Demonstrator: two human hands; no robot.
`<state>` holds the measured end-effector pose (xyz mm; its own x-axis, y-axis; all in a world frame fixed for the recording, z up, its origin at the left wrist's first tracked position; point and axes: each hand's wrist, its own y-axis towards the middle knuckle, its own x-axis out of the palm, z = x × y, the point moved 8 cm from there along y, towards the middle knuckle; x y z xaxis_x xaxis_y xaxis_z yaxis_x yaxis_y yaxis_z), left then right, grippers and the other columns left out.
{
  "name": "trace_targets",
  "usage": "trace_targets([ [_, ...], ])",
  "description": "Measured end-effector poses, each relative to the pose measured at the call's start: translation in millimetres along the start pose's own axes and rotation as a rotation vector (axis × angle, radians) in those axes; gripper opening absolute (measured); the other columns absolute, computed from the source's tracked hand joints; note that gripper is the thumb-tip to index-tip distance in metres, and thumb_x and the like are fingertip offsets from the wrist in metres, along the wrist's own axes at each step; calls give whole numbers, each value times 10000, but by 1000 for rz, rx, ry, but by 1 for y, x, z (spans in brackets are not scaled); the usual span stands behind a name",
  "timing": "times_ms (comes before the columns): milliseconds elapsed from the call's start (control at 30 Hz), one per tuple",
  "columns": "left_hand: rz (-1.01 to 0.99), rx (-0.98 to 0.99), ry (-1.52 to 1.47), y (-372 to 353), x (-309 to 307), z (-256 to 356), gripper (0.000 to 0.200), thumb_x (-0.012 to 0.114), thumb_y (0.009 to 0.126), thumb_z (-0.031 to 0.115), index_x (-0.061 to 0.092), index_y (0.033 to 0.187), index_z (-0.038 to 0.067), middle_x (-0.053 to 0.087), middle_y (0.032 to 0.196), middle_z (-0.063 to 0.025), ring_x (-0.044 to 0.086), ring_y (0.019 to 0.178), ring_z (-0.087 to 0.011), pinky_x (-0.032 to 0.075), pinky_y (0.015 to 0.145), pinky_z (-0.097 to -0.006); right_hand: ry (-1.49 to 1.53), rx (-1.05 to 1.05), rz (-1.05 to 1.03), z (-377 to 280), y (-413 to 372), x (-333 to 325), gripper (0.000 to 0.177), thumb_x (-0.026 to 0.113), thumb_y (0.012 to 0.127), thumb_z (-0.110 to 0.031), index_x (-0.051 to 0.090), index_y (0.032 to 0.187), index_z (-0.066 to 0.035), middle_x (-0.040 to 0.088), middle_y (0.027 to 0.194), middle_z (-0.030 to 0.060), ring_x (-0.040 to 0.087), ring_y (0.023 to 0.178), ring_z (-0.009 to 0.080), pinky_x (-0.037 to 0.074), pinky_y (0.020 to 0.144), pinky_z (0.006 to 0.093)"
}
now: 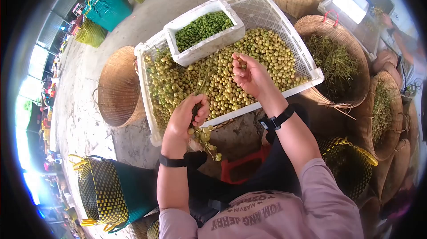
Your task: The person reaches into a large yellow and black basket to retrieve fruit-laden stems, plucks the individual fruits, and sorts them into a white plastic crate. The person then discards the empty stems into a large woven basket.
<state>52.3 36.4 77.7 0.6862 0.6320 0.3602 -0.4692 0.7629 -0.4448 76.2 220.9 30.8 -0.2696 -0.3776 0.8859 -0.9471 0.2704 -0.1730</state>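
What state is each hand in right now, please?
Left hand: closed around a bunch of fruit stems.
Right hand: curled above the loose yellow-green fruits; whether it holds anything small cannot be told.

teal bag (109,8) beside yellow-green woven basket (90,34), red stool (242,168) well apart from both

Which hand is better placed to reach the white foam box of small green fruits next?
Right, probably: the right hand is nearer the box, while the left hand grips thin green stems.
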Motion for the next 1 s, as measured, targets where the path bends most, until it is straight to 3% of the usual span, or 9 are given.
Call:
trace_targets([
  [300,123,83,150,1,-7,5,206,451,967,241,532,883,71,454,668,44,379,521,-33,272,425,-184,-64,-19,57,-2,2,-8,162,538,956,-206,575,1020,-62,582,817,31,499,588,60,428,515,201],
  [567,320,137,351,23,-9,3,217,498,968,290,562,964,83,489,676,56,415,542,-25,295,441,-168,-760,-61,-82,30,-23,23,204,504,974,-281,601,970,-101,576,730,-18,428,566,13,320,460,196],
  [633,285,152,366,28,-7,-2,244,503,967,319,565,968,83,495,678,50,422,542,-32,308,446,-179,-813,-57,-57,37,-24,22,209,511,976,-267,593,959,-75,572,737,-14,459,594,22,357,494,201],
  [700,309,147,370,28,-7,-4,270,519,965,323,552,925,58,516,680,28,451,538,-44,325,443,-187,-899,-198,-111,35,-26,32,199,516,977,-228,586,957,-43,564,741,-11,502,631,47,401,554,215],
  [733,306,147,373,28,-7,-6,268,523,964,322,543,920,59,516,679,28,449,538,-44,324,443,-190,-889,-201,-107,36,-28,35,184,519,976,-191,583,955,-20,558,741,-7,525,658,67,423,603,229],
  [867,321,169,386,29,-6,-9,260,528,960,331,506,848,97,495,670,36,423,536,-39,319,446,-189,-916,-292,-130,40,-26,34,183,522,976,-189,581,944,-19,562,746,-6,525,665,68,426,608,231],
  [967,324,157,309,31,-8,-15,242,547,953,318,523,869,93,493,666,39,418,528,-35,316,444,-188,-862,-212,-90,43,-25,26,191,518,975,-215,590,943,-41,555,732,-11,496,610,54,392,539,215],
  [1000,324,156,307,30,-8,-15,242,547,953,318,523,869,93,493,666,39,418,528,-35,316,444,-188,-714,-122,-31,46,-24,17,198,514,974,-233,597,942,-56,547,715,-14,465,571,44,356,500,206],
])
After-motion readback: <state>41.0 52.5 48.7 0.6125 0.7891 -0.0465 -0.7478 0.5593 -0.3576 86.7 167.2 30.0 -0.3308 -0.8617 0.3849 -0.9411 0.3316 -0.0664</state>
